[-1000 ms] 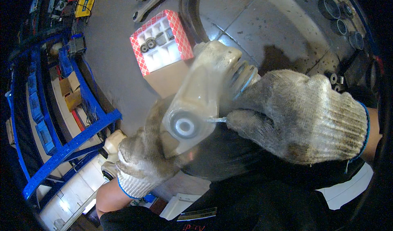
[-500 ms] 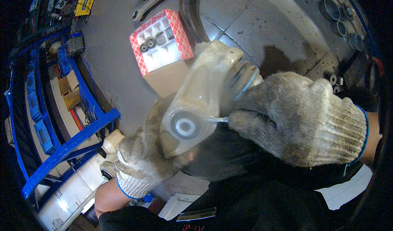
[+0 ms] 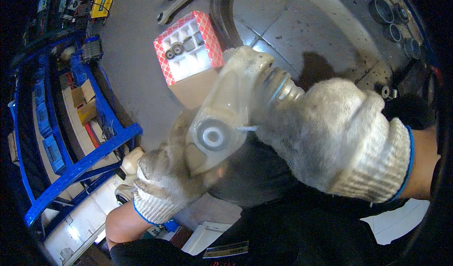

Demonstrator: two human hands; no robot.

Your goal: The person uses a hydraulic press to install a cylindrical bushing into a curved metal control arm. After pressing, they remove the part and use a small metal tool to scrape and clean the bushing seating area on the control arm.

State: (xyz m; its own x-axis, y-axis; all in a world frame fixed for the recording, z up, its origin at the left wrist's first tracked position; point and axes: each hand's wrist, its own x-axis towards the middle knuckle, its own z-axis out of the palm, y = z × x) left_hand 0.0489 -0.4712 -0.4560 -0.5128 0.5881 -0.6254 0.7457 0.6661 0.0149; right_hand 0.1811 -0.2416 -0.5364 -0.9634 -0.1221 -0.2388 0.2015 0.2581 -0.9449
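Note:
A suspension control arm [image 3: 231, 96] in cloudy clear plastic wrap slants across the middle, tilted up to the right. Its round bushing [image 3: 213, 135] with a pale metal sleeve faces me at the lower end. At the upper right side sits a ball joint [image 3: 287, 89] with a ribbed boot and metal collar. My gloved left hand [image 3: 172, 167] is closed around the arm's lower end. My gloved right hand [image 3: 325, 129] is closed beside the ball joint. Its slightly blurred fingertips meet a thin white strip of the plastic wrap [image 3: 246, 128]; part of the grip is hidden.
Beyond the arm, an open red-and-white box [image 3: 165, 70] holds bushings in white foam compartments. More control arms [image 3: 186, 2] lie on the floor. A blue metal rack [image 3: 85, 171] stands at left. Metal rings [image 3: 380, 11] lie at the far right; a dark rounded surface [image 3: 255, 176] lies below the part.
The control arm has risen slightly in view. My right hand has shifted left and rotated, its fingers coming closer to the arm, and more of the ball joint's metal collar shows.

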